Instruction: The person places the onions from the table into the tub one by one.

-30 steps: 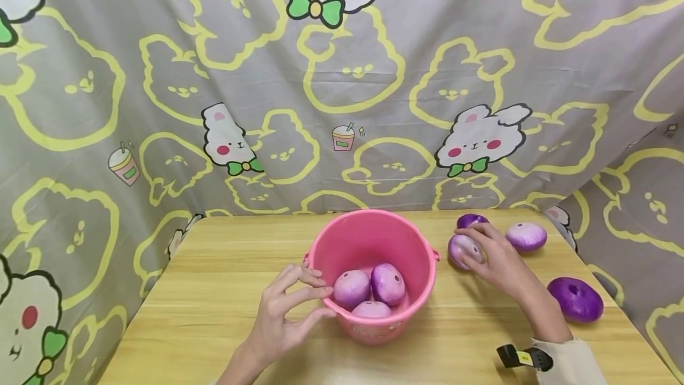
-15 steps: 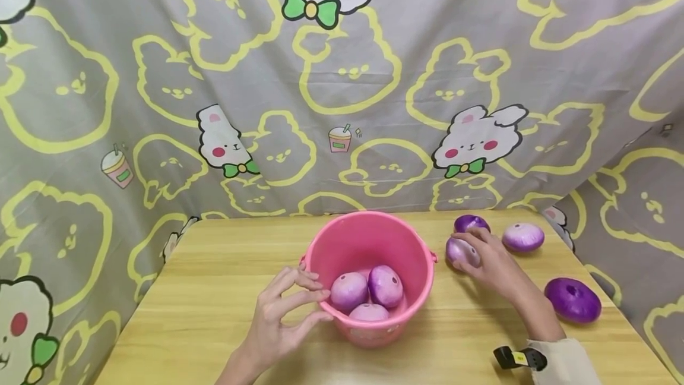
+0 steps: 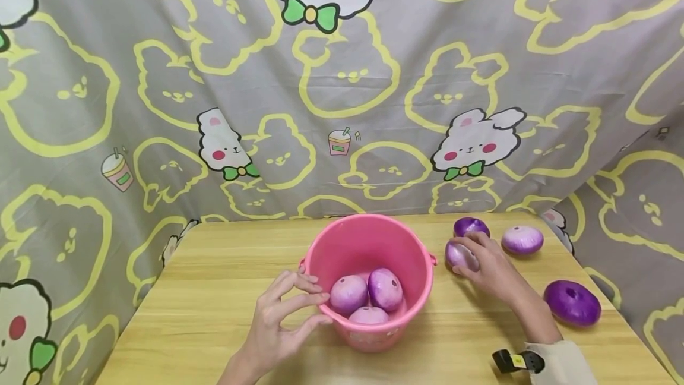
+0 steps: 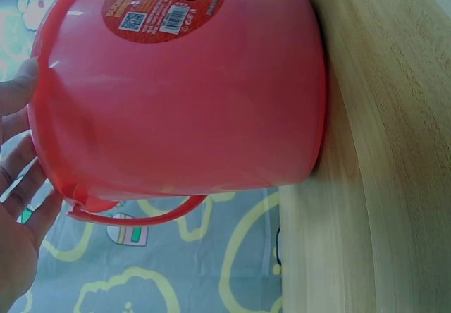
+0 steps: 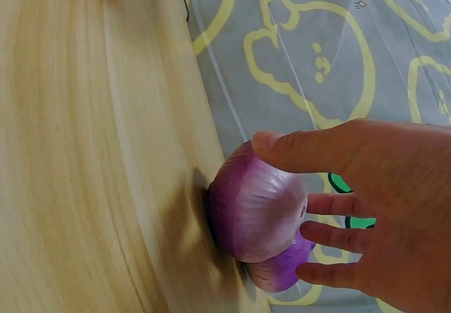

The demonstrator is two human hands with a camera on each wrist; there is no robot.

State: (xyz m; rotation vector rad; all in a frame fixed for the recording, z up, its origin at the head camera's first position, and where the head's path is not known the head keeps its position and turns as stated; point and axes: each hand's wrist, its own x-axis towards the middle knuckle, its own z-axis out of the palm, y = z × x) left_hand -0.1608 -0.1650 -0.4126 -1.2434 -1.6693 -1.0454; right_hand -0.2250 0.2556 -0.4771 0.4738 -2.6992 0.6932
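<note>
Wooden table (image 3: pixel 224 278), lower half of the head view. A pink bucket (image 3: pixel 369 245) stands upright on it, at lower centre of the frame. The left hand (image 3: pixel 275 319), partly open, has hold of the bucket's near left rim, thumb on the outer side and fingers spread along the edge. In the left wrist view the bucket's wall bears a round red label (image 4: pixel 165 10), and its handle (image 4: pixel 151 221) hangs down along the side.

Three onions lie inside the bucket: a left onion (image 3: pixel 349 294), a right onion (image 3: pixel 386 290) and a near onion (image 3: pixel 369 315) below them.

The right hand (image 3: pixel 494 272), right of centre, is half closed about a pale purple onion (image 3: pixel 458 256), thumb on one side and fingers on the other. Whether that onion bears fully on the table cannot be told. Just behind it sits a dark onion (image 3: pixel 470 226); a white-and-purple onion (image 3: pixel 522 240) lies near, further right. A deep purple onion (image 3: pixel 573 303) lies at lower right, apart from the others.

A pale sleeve (image 3: pixel 563 364) covers the right forearm. A grey patterned curtain (image 3: pixel 350 91) fills the upper frame.
</note>
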